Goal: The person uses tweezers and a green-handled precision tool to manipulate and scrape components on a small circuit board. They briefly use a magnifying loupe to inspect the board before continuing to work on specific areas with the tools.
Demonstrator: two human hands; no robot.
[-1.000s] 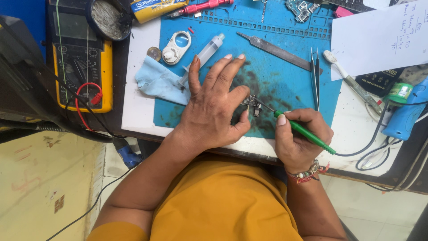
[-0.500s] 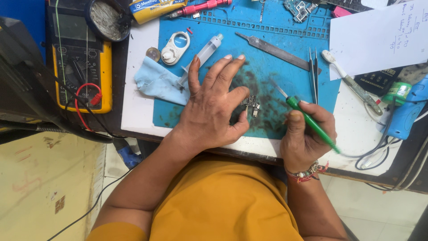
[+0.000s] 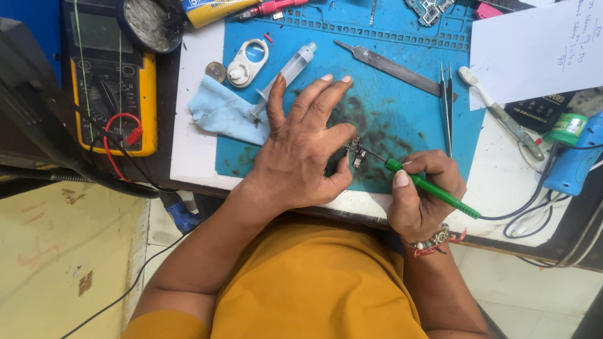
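My left hand [image 3: 301, 147] lies flat on the blue work mat [image 3: 402, 113], fingers spread, its thumb and forefinger pinning a small electronic part [image 3: 355, 150]. My right hand [image 3: 424, 194] grips a green-handled soldering iron [image 3: 433, 188] like a pen, and the metal tip touches the small part from the right. A cable runs from the iron's handle off to the right.
A yellow multimeter [image 3: 113, 88] with red and black leads sits at left. On the mat lie a light blue cloth [image 3: 220, 113], syringe [image 3: 286, 75], white round case [image 3: 248, 63], metal file [image 3: 386, 59] and tweezers [image 3: 446, 107]. White paper [image 3: 534, 50], toothbrush [image 3: 499, 113], blue tool [image 3: 575, 160] lie right.
The right hand lifted the iron away to the right half a second ago, then brought its tip back onto the small part. The left hand stayed pressed on the mat.
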